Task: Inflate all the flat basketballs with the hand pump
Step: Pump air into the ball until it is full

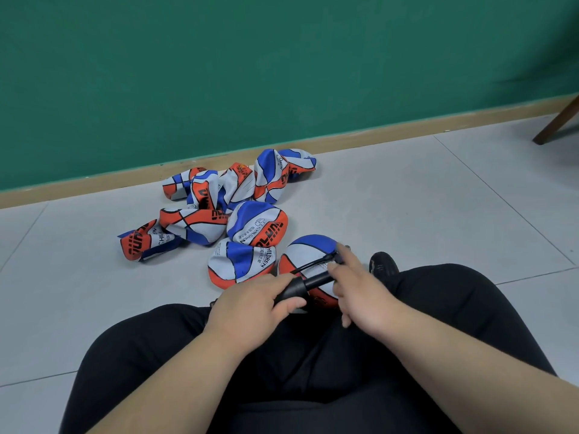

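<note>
Matt black plastic pump [308, 284]; crumpled rubbery flat basketballs [219, 211]; smooth floor tiles [407, 198].

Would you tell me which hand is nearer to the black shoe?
Right. The right hand is beside the black shoe, on the pump; the left hand grips its thick end, farther off.

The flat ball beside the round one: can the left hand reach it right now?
Probably yes. That flat ball lies just beyond the left hand, with nothing between them. But that hand grips the pump, so it would have to let go first.
</note>
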